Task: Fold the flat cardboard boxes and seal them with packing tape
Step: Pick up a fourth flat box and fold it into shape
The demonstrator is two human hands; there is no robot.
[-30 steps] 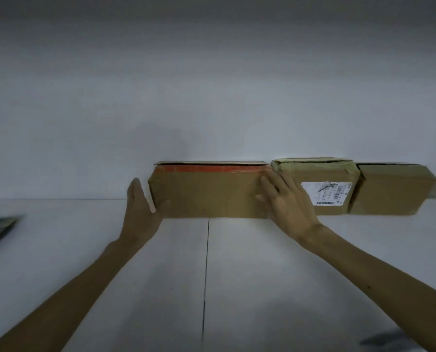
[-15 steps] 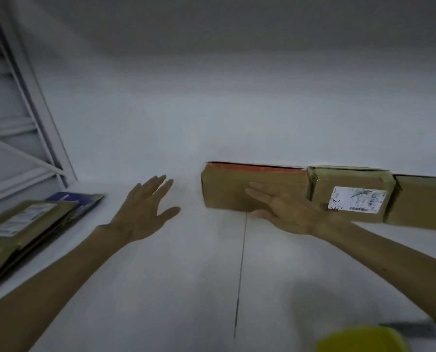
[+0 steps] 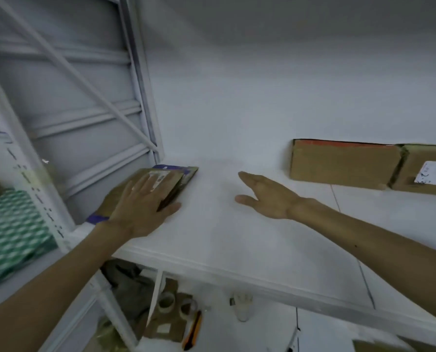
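Observation:
A stack of flat cardboard boxes [image 3: 172, 182] lies at the left end of the white shelf [image 3: 237, 237], against the rack's frame. My left hand [image 3: 142, 203] lies flat on top of the stack, fingers straight. My right hand [image 3: 267, 196] hovers open above the shelf to the right of the stack, holding nothing. A folded brown box with a red top edge [image 3: 343, 162] stands against the back wall at the right. Beside it is a taped box with a white label [image 3: 425, 171].
A white metal rack frame [image 3: 143, 85] rises at the left. Green patterned material [image 3: 11, 232] sits on the neighbouring shelf. Below the shelf lie two tape rolls [image 3: 176, 304], an orange-handled cutter [image 3: 194, 329] and a small white bottle [image 3: 242, 306].
The view has swung left. My left hand moved left onto the flat stack. My right hand left the red-edged box and now hangs over the shelf.

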